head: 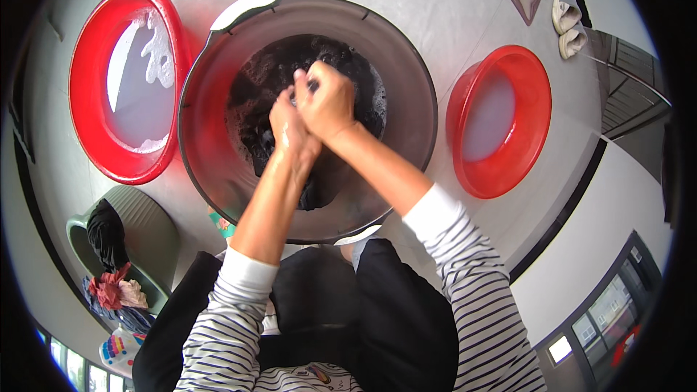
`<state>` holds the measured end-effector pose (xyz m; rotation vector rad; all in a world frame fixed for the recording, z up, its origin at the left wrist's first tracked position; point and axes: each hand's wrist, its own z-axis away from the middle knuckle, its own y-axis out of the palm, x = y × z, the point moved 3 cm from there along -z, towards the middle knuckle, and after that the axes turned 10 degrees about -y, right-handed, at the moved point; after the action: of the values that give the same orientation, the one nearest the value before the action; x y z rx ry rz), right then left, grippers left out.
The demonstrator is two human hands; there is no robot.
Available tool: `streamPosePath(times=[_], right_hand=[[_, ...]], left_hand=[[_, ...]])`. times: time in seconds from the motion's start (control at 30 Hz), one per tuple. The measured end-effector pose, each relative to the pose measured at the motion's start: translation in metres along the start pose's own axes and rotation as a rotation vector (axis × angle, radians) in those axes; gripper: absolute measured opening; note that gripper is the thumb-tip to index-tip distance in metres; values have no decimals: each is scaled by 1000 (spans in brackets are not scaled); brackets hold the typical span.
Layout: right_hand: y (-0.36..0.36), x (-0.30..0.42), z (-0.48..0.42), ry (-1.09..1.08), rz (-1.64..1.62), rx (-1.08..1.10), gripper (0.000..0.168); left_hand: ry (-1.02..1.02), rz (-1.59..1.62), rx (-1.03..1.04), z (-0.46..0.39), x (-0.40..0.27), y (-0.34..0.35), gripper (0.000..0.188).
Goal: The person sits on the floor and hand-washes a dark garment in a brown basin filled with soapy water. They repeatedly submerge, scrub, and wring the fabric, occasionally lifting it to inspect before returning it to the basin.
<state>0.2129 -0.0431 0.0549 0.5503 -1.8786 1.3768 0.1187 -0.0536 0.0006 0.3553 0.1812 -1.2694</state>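
Note:
Both of my wet hands meet over a large grey plastic basin (408, 120). Dark cloth (321, 190) lies in its sudsy water, partly hidden by my forearms. My right hand (325, 100) is curled, with a small dark bit of cloth showing between its fingers. Pressed against it from the left is my left hand (291, 130), its fingers curled around the same spot. Much of the cloth between the hands is hidden, and the fingers are a little blurred.
A red basin (90, 136) with foamy water touches the grey one's left side; a smaller red basin (501, 179) with cloudy water stands right. At lower left, a green basket (147, 223) holds clothes (109, 288). White shoes (566, 13) lie at upper right.

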Motion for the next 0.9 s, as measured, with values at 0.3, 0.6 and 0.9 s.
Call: streamPosePath(times=[0.3, 0.6, 0.9], right_hand=[[19, 22, 1, -58, -73, 48, 23], [6, -30, -27, -133, 180, 232, 38], [-8, -27, -32, -46, 178, 351, 20]], left_hand=[[10, 56, 120, -3, -1, -16, 38], [207, -220, 73, -14, -77, -18, 43], [266, -737, 180, 20, -85, -9, 26]])
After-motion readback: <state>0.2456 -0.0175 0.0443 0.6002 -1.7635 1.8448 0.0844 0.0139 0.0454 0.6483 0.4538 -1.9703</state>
